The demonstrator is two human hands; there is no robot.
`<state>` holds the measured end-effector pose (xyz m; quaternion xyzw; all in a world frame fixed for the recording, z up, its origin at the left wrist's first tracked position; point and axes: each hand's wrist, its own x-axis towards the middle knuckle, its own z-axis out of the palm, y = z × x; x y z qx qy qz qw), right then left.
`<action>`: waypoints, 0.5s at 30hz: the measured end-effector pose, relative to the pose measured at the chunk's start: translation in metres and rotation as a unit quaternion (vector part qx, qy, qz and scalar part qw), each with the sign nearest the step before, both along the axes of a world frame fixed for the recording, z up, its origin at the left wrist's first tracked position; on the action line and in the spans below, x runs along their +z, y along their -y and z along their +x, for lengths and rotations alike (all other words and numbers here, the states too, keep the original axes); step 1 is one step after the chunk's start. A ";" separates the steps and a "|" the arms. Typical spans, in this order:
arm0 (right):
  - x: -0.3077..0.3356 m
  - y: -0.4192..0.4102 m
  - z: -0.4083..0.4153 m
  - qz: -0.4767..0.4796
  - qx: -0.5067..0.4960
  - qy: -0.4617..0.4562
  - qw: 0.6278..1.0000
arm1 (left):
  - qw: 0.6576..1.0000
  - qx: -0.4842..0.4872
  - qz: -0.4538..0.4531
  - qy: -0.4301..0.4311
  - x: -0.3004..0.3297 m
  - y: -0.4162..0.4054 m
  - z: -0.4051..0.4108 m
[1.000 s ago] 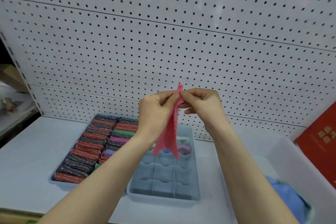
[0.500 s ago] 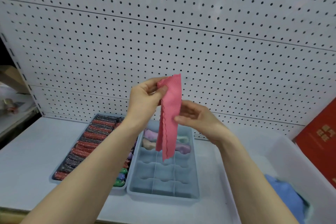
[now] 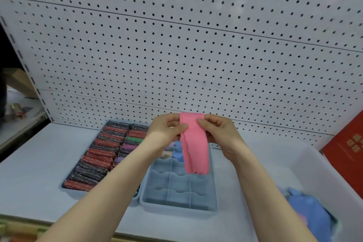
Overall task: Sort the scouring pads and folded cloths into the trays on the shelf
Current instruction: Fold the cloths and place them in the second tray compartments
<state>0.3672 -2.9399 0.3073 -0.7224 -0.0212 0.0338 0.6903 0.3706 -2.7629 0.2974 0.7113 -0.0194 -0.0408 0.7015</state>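
Pink cloth point(image 3: 195, 143) hangs folded above the divided tray point(image 3: 177, 186) — its top edge pinched by the left hand point(image 3: 167, 129) at 9 o'clock and the right hand point(image 3: 218, 133) at 3 o'clock. Scouring pads point(image 3: 102, 155) fill the tray point(image 3: 66, 188) further toward 9 o'clock; a clear bin point(image 3: 322, 171) with blue cloths point(image 3: 308, 214) sits at 4 o'clock on the shelf point(image 3: 33, 163).

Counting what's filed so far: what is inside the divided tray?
The divided tray holds a few folded cloths, blue and pale, in its back row; the front compartments show bare. The hanging pink cloth covers part of the back right.
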 end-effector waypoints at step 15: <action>0.024 0.008 -0.007 0.108 0.083 0.050 0.989 | 0.975 0.014 -0.078 0.206 0.030 0.001 0.008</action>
